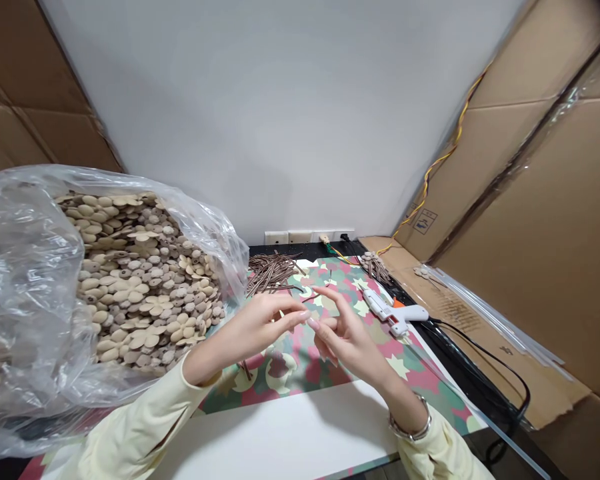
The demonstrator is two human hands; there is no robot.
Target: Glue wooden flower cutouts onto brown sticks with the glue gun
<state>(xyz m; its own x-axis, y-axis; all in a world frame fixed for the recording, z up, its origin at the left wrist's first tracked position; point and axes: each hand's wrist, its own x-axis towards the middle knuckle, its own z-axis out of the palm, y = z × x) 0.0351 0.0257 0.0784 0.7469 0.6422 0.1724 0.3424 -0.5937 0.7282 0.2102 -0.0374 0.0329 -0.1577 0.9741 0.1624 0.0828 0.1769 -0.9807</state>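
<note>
My left hand point(270, 321) is over the mat with its thumb and index finger brought together. Whatever they may pinch is too small or hidden to name. Facing it, my right hand point(344, 333) has the index finger raised apart from the thumb, the other fingers loosely curled. Its thumb tip is at the left fingertips. Beneath both hands lies a camouflage-patterned mat point(380, 347). Just behind them is a pile of thin brown cords point(273, 272). A white glue gun point(393, 312) rests on its side, right of my right hand.
A clear plastic bag point(30, 267) full of beige and brown flower-shaped pieces point(150, 287) stands at the left. Clear glue sticks point(490, 317) lie on cardboard at right. A black cable point(500, 357) trails from the glue gun. Sockets point(300, 237) line the wall; cardboard panels point(545, 220) flank the table.
</note>
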